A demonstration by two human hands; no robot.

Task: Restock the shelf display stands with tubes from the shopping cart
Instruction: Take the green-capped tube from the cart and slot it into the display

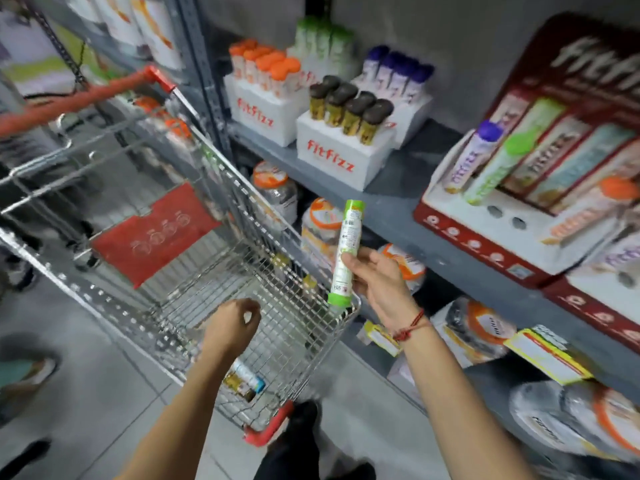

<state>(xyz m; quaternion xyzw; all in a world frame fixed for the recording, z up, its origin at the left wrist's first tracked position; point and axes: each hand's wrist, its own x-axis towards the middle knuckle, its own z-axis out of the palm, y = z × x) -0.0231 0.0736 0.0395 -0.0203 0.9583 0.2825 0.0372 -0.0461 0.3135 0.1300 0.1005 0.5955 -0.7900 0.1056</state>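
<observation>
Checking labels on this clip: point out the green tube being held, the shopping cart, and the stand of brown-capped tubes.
Green tube (346, 249): head view, middle of its label.
Shopping cart (304, 237): head view, right rim wire.
Brown-capped tube stand (332, 157): head view, white front face.

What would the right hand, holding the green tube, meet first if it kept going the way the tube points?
Likely the edge of the grey shelf, just right of the white stand of brown-capped tubes. The right hand holds the green tube nearly upright; depth is unclear.
</observation>
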